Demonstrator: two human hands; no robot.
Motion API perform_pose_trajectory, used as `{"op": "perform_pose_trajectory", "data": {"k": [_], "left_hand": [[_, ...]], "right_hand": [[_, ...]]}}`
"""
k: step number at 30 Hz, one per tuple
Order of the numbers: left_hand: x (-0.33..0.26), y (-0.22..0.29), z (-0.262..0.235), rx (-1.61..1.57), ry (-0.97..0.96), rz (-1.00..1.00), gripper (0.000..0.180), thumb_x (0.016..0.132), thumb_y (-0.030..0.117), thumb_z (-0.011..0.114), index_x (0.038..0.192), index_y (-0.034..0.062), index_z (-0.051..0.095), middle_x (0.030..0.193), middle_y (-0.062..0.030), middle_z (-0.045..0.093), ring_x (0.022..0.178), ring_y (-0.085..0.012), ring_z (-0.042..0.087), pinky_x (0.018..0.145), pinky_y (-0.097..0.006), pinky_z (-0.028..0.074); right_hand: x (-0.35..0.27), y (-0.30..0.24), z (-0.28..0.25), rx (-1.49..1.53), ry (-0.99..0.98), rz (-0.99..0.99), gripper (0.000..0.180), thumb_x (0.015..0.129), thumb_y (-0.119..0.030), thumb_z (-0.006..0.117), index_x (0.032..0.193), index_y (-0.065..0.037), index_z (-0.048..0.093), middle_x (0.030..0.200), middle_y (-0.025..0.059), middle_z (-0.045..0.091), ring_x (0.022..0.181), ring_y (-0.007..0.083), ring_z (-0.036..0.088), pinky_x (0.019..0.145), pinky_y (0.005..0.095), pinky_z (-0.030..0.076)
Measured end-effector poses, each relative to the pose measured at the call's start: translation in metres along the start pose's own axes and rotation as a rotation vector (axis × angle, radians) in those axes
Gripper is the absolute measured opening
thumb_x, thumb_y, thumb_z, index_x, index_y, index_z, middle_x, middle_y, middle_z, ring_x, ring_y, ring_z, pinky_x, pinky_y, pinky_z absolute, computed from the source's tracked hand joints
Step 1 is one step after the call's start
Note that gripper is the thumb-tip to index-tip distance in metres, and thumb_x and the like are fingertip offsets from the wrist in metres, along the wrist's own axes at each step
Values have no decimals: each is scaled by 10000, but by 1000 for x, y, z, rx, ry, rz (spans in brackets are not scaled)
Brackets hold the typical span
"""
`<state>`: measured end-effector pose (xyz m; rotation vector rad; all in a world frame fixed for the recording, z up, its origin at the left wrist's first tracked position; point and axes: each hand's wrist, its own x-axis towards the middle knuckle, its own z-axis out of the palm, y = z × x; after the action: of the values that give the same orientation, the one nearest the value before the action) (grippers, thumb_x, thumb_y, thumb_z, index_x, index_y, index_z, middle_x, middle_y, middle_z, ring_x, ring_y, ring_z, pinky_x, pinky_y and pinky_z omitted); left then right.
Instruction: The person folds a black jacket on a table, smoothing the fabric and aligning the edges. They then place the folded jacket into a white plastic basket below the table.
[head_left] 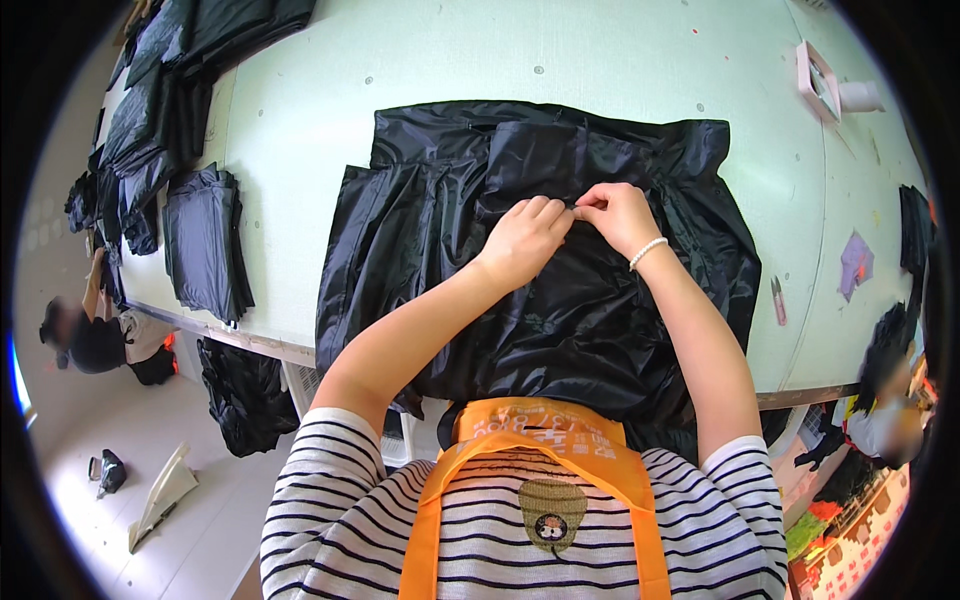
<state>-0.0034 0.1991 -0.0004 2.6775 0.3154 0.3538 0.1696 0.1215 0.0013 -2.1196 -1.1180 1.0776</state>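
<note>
Pinching at a big shiny black nylon garment [560, 320] spread over the near edge of a pale green worktable [300, 130], both hands meet at its middle. Left hand [525, 238] has fingers curled down tight on the fabric, right hand [618, 213], white bead bracelet [647, 252] on the wrist, nips a small fold between thumb and fingertips. Farther left sits a folded stack of dark fabric pieces [205, 245]; small pink snips [778, 300] lie off right.
</note>
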Motion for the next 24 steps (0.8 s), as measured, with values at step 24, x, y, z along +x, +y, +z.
{"op": "perform_pose_trajectory", "data": {"k": [24], "left_hand": [[32,-28,-17,-122,76,11,297,729,160,736,985,31,661,977,-105,618,885,-290,585,773,-389,485]], "right_hand": [[28,-4,-15,11,-21,-39,158,753,-159,732,843,-35,699,743,127,680,666,252,655,643,307,504]]}}
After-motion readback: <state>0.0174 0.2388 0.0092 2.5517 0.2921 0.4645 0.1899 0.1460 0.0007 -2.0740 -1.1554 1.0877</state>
